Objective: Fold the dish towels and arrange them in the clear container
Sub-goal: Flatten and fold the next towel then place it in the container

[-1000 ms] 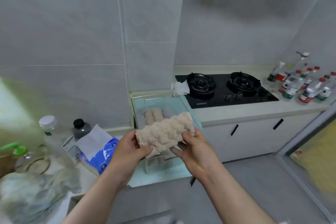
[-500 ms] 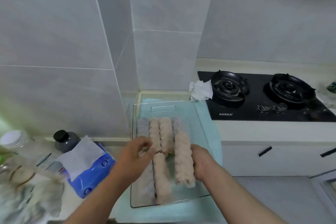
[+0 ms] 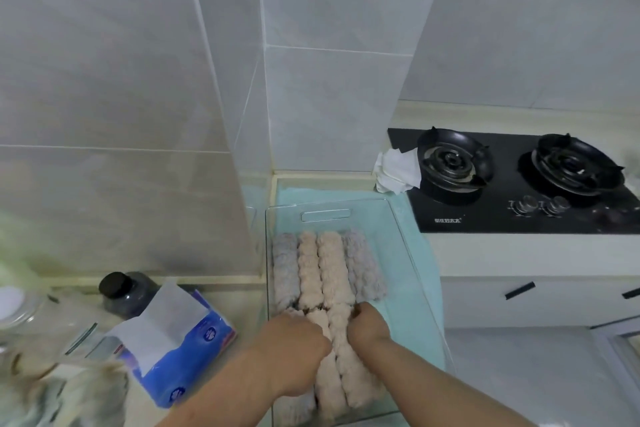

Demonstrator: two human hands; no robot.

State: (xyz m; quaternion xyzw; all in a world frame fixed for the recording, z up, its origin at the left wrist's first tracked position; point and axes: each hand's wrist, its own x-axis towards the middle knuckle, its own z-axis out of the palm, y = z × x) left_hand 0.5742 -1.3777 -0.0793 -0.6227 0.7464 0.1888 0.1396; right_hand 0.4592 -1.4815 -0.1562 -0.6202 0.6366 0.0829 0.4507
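Observation:
The clear container (image 3: 410,255) sits on a pale teal cloth (image 3: 420,274) on the counter. Its far half holds a row of folded towels: a grey towel (image 3: 284,270), two pink ones (image 3: 320,269) and another grey towel (image 3: 365,269). In the near half lie more folded pink towels (image 3: 346,378). My left hand (image 3: 291,354) and my right hand (image 3: 367,322) are both down inside the container. Their curled fingers dig into the far end of the near pink towels from either side. The fingertips are hidden in the pile.
A blue tissue pack (image 3: 183,347) and a dark-capped jar (image 3: 123,291) stand left of the container, with a crumpled towel (image 3: 79,399) at the lower left. A black gas hob (image 3: 519,180) with a white rag (image 3: 396,170) lies to the right. A tiled wall corner rises close behind.
A second ago both hands held a pink towel in the air above the container. It now lies folded in the near row, and both hands have closed in on its far end.

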